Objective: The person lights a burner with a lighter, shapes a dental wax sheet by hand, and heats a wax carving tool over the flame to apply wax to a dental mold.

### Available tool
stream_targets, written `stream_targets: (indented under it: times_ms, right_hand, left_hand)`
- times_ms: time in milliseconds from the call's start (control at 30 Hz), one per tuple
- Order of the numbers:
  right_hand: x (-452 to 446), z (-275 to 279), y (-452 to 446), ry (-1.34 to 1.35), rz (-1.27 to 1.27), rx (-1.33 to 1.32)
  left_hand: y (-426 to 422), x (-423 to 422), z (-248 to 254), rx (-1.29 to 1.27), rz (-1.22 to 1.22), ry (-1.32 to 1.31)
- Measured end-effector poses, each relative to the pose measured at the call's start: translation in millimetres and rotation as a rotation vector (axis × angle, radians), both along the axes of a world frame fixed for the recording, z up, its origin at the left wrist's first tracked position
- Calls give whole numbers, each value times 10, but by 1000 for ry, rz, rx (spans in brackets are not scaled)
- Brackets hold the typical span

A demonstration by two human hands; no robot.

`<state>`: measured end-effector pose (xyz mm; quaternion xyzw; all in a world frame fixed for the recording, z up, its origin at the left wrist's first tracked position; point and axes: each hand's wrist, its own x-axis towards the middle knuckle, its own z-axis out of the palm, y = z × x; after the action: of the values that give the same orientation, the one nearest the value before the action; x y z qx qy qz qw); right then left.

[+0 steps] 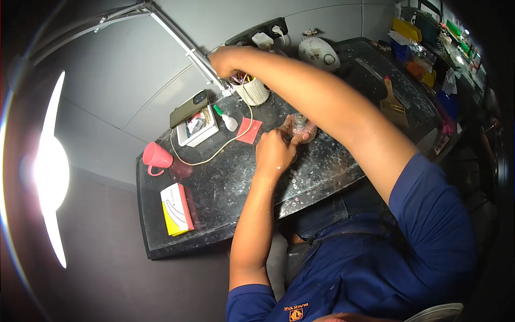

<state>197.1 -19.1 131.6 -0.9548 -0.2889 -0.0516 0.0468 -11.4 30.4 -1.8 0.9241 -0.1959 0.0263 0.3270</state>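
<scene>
My left hand is closed around a small, round, pinkish jar that looks like glass, with a grey metal top. The hand keeps it low over the dark worktop. Stretched across the table, my right arm brings my right hand to the back, just above a white textured holder with pens or tools in it. The fingers of that hand are hidden, so any grip cannot be seen. Beside my left hand lies a flat pink square sheet.
A pink mug and a yellow, white and red box stand at the left. A phone rests on a white box near a small green-tipped bottle. A cable crosses the worktop; a brush lies right.
</scene>
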Motion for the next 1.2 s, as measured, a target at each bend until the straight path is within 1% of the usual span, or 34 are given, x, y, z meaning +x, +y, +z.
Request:
stream_targets:
  times_ms: [33,67,100,167,200,267,367,400,433,500,533,567,633,667,700,733,767,800,833,867,900,933,967,1033,1067,1100,1133,1167,1200]
  right_hand:
    - [114,-31,95,-12,-25,-239]
    - [225,-54,174,-12,3,-315]
    - [205,-64,185,-8,0,-311]
    - [144,-80,209,-7,-180,-162]
    - [183,-99,242,-7,-181,-164]
    - [305,-138,326,166,-135,-367]
    - [66,-35,298,210,-162,-323]
    - [-2,-62,302,116,-247,-206]
    - [-59,-75,313,109,-248,-200]
    - [-174,-85,324,-28,-388,-57]
    - [-272,16,253,18,-320,-85]
    - [-377,107,174,15,-320,-85]
    - [-481,197,29,-99,-255,141]
    - [-448,206,-41,-139,-290,201]
    - [-628,367,-176,-57,-300,203]
    - [-378,271,-297,-130,-303,338]
    - [-199,192,-511,-137,-211,474]
    - [-422,325,-757,107,-223,611]
    - [-513,207,-1104,150,-71,1068]
    - [-457,101,-1489,160,-36,1260]
    - [-496,-12,-1854,214,-82,1524]
    - [-710,-72,-2130,307,-37,1656]
    - [-588,-366,-2552,530,100,1781]
    - [-934,-771,-2641,568,18,1742]
    - [-1076,-935,-2651,592,-30,1781]
    - [-1187,-1091,-2679,619,-81,1822]
    - [-1287,-1181,-2737,683,-77,1832]
    - [-1292,-1202,-2800,680,-77,1838]
    - [-1354,-1156,-2820,685,1,1860]
  left_hand:
    - [-2,-12,17,-29,-1,33]
    - [-8,-22,37,21,21,44]
    - [-12,-37,70,25,18,48]
    - [-19,-66,104,-9,14,84]
    - [-19,-70,101,-11,13,84]
    - [-23,-79,93,2,6,-57]
    - [-2,-71,84,-7,-8,-40]
    - [8,-64,80,-3,-9,-48]
    - [11,-59,74,-13,-6,-27]
    - [17,-54,72,-24,0,-12]
    - [11,-61,76,-48,-3,-15]
    - [8,-66,72,-72,-6,-16]
    - [24,-6,10,-87,-22,-21]
    - [30,20,-30,-100,-35,-19]
    - [36,20,-11,-102,-36,-16]
    - [46,23,30,-156,-23,98]
    - [44,32,55,-211,-9,211]
    - [63,100,-74,-308,-27,214]
    - [73,129,-79,-315,-25,212]
    - [100,161,-62,-441,-23,285]
    - [123,195,-55,-567,-22,356]
    - [146,242,-113,-643,20,357]
    - [162,272,-144,-675,73,337]
    - [193,314,-147,-740,100,469]
    - [200,318,-117,-734,97,465]
    - [208,307,-94,-762,48,574]
    - [217,293,-71,-790,0,684]
    - [225,293,-42,-784,-1,684]
    - [237,266,-22,-804,-18,725]
